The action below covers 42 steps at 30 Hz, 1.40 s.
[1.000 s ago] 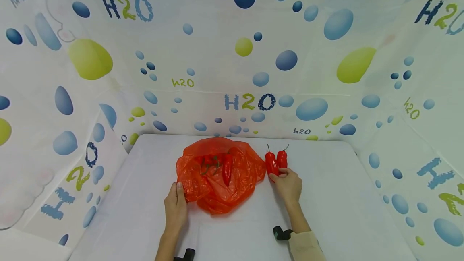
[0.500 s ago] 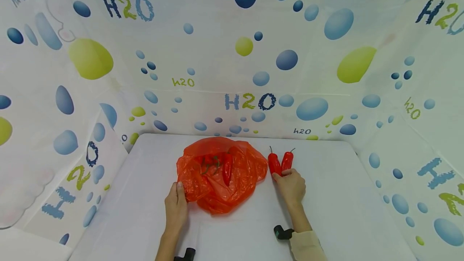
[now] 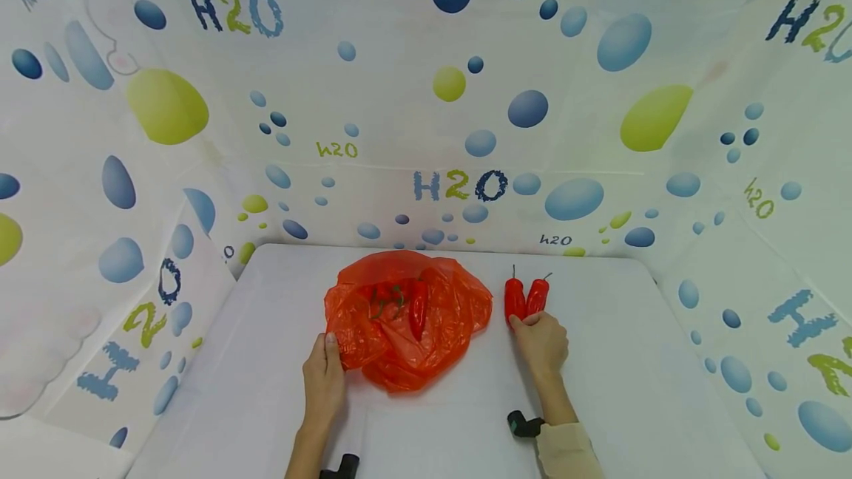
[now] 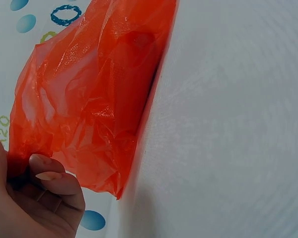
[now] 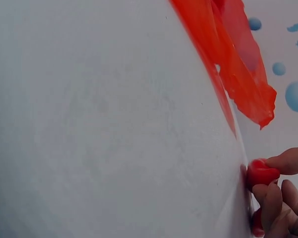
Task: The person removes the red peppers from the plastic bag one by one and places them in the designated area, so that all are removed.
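Note:
A crinkled red plastic bag (image 3: 426, 364) lies with its mouth open in the middle of the table. Several red chili peppers (image 3: 417, 309) with green stems show inside it. My left hand (image 3: 324, 379) grips the bag's left edge between thumb and curled fingers, as the left wrist view also shows. To the right of the bag, two more red peppers lie in a V, stems pointing away. My right hand (image 3: 544, 342) pinches the lower end of the left red pepper (image 3: 514, 297). Its fingers also touch the lower end of the right red pepper (image 3: 538, 294).
The white table (image 3: 619, 375) ends at a back edge against a printed sheet (image 3: 373, 80) with blue and green spots. The sheet also rises at both sides. A black wrist mount (image 3: 524, 424) sits by the right forearm.
My right hand has moved right with the two peppers, leaving a wider gap from the bag. The peppers' upper ends have spread apart. The left hand and bag stay put.

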Motion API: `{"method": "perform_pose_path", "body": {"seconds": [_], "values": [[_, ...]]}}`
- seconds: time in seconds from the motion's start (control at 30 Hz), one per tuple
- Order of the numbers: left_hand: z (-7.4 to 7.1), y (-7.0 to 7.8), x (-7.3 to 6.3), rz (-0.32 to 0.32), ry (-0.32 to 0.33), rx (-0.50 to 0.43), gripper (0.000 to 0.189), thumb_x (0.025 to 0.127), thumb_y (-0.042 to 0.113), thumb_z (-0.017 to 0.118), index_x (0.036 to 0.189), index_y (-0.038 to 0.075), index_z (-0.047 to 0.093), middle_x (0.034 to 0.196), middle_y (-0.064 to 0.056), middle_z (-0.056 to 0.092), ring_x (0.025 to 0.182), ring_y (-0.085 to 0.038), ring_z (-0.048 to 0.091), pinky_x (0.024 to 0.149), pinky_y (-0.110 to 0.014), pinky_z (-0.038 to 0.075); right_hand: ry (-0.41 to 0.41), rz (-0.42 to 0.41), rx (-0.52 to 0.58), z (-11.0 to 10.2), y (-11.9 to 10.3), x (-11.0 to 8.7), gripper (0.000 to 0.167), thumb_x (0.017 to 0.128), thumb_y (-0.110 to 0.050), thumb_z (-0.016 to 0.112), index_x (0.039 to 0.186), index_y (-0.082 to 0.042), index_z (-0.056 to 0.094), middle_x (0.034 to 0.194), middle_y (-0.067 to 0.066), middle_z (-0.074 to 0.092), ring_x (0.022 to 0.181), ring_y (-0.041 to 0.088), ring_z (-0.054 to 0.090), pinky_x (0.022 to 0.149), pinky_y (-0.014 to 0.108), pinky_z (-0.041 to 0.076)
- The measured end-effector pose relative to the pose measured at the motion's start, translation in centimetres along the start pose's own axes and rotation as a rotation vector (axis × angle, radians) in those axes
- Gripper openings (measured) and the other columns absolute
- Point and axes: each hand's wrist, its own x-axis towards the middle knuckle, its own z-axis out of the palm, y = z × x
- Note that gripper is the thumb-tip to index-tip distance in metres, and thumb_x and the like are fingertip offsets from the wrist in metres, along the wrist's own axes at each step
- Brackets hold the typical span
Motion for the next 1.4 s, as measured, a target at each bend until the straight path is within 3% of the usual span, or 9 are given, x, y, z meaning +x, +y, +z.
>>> {"method": "perform_pose_path", "body": {"seconds": [0.37, 0.8, 1.23, 1.4], "values": [[0.0, -0.1, 0.0, 0.006, 0.006, 0.002, 0.031, 0.114, 0.022, 0.042, 0.1, 0.001, 0.06, 0.072, -0.001, 0.048, 0.069, -0.016, 0.046, 0.063, -0.028, 0.039, 0.014, 0.016, -0.033, -0.8, 0.6, 0.6, 0.031, 0.091, -0.031, 0.076, 0.074, -0.005, 0.074, 0.067, 0.009, 0.069, 0.067, 0.032, 0.066, 0.05, 0.037, 0.046], [-0.1, -0.3, 0.0, -0.01, -0.002, -0.001, 0.031, 0.114, 0.024, 0.042, 0.101, 0.002, 0.06, 0.072, -0.002, 0.049, 0.069, -0.017, 0.047, 0.063, -0.027, 0.039, 0.025, 0.009, -0.025, -1.1, 0.5, 0.6, 0.031, 0.091, -0.032, 0.074, 0.076, -0.005, 0.072, 0.069, 0.01, 0.069, 0.066, 0.03, 0.064, 0.051, 0.038, 0.048], [0.0, -0.1, 0.0, -0.019, -0.01, 0.004, 0.031, 0.114, 0.024, 0.041, 0.102, 0.003, 0.059, 0.072, -0.002, 0.049, 0.07, -0.017, 0.047, 0.063, -0.027, 0.04, 0.057, -0.085, 0.029, -1.5, -0.7, 0.8, 0.028, 0.09, -0.028, 0.079, 0.077, -0.004, 0.074, 0.071, 0.01, 0.072, 0.07, 0.033, 0.067, 0.055, 0.04, 0.052], [-0.1, 0.0, 0.0, -0.013, -0.007, 0.006, 0.03, 0.114, 0.024, 0.041, 0.102, 0.002, 0.059, 0.072, -0.001, 0.048, 0.07, -0.016, 0.047, 0.063, -0.027, 0.039, 0.047, -0.117, 0.064, -1.3, -1.6, 0.7, 0.027, 0.092, -0.029, 0.079, 0.08, -0.005, 0.074, 0.067, 0.007, 0.068, 0.064, 0.027, 0.064, 0.057, 0.033, 0.05]]}}
